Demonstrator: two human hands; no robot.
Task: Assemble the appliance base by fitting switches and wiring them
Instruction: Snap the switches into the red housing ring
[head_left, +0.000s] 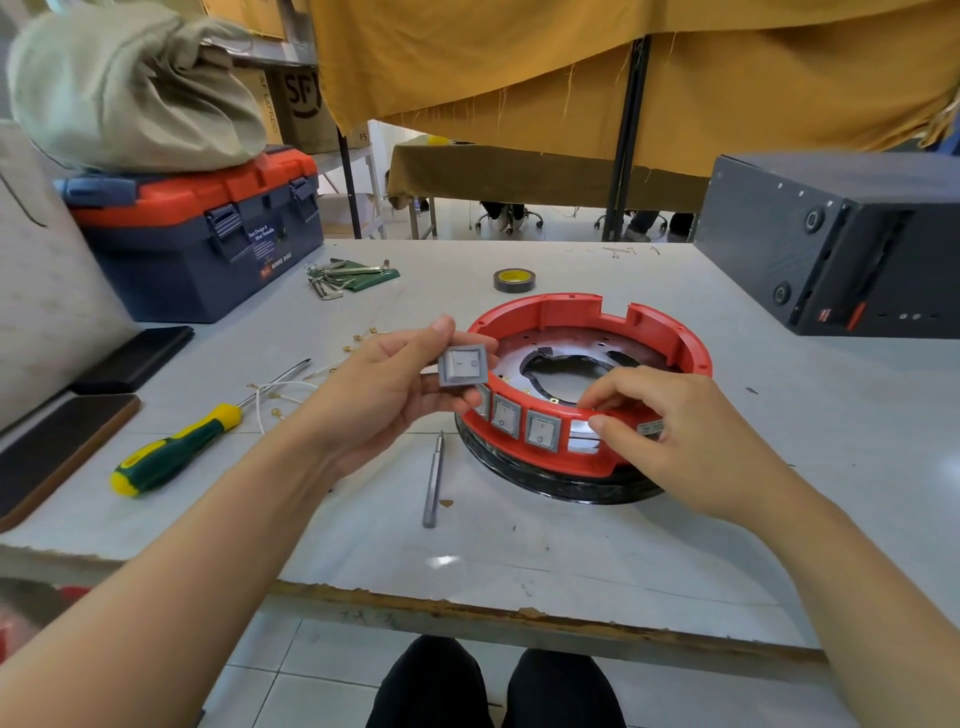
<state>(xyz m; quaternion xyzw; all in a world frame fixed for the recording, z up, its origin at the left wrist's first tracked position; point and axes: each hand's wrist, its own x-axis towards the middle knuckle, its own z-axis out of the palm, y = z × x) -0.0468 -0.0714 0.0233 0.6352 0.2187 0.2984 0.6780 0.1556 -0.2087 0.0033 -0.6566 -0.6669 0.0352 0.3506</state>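
The left hand (387, 382) pinches a loose grey rocker switch (464, 367) between thumb and fingers, held in the air just beside the near-left rim of the red appliance base (670, 332); the switch's face is turned up toward the camera, its long axis running roughly left to right, the "I" mark to the left and the "O" to the right. The base lies flat on the white table (519, 540), open side up, with a shiny metal plate (566, 382) inside it and a dark ring beneath. Along its near wall sit fitted switches (543, 429), upright, faces outward toward the person, and right of them an open rectangular slot (584, 436). The right hand (675, 436) grips the near rim beside that slot, fingers curled over the top edge and thumb on the outer wall. On the table to the left lie a green-and-yellow screwdriver (174, 452), tip pointing away to the right, white wires (283, 389), and a small grey driver (432, 480) lying nearly front to back. A closed blue-and-orange toolbox (208, 244) stands far left.
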